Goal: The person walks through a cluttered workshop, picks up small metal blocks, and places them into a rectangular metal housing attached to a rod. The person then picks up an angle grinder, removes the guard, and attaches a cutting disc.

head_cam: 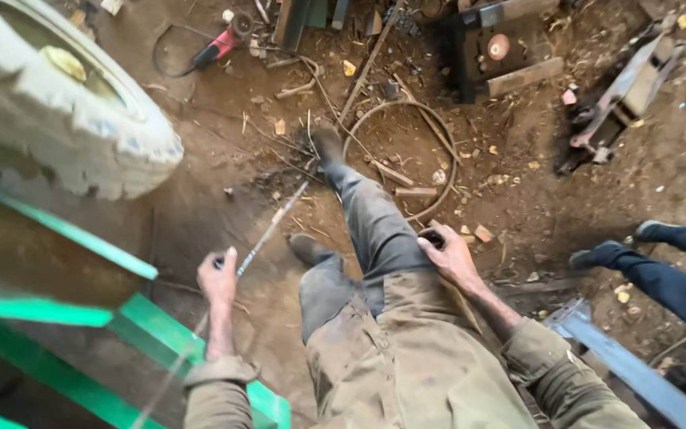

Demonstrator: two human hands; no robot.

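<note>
Rod work, seated on dirt floor. Left hand (217, 278), lower left of centre, is closed around a thin metal rod (267, 230) that runs diagonally up-right, its far tip near the outstretched boot (327, 145) at frame centre. Right hand (450, 256), right of centre, rests on the thigh with fingers curled over a small dark object (432, 237); kind too small to tell.

Risks, as a judgement: rod tip sits close to the boot and leg, so a slip of the one-handed grip could jab them. Loose wire loop (406, 151) and scrap lie just beyond the boot and could snag the rod or foot. Another person's legs (660, 270) at right edge are near enough to be struck by a swing. Green frame (121, 318) and big tyre (65, 119) crowd the left, limiting room.
</note>
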